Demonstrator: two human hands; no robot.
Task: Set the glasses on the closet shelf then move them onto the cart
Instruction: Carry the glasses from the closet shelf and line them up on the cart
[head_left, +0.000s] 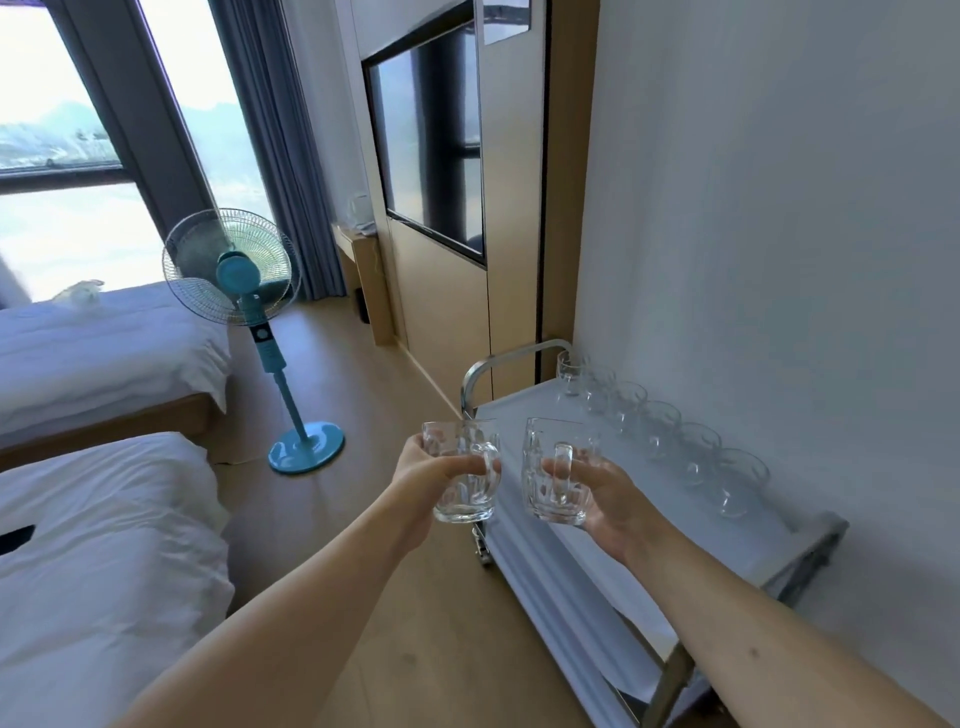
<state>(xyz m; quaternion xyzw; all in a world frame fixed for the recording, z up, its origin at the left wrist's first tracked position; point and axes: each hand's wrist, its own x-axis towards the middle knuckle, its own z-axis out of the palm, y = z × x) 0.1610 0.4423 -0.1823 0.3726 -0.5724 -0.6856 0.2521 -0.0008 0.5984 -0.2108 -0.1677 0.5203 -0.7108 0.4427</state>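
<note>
Gripping a mug (464, 478) in left hand (423, 470), another mug (556, 475) in right hand (605, 496), above cart (524, 410) edge

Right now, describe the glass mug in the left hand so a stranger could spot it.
Find the steel cart against the white wall. At its near-left edge two hands hold glass mugs; it is the left mug, over the floor, not the cart.

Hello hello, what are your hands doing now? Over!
Left hand grips clear glass mug. Right hand grips second mug. Over white cart. Path clear.
</note>
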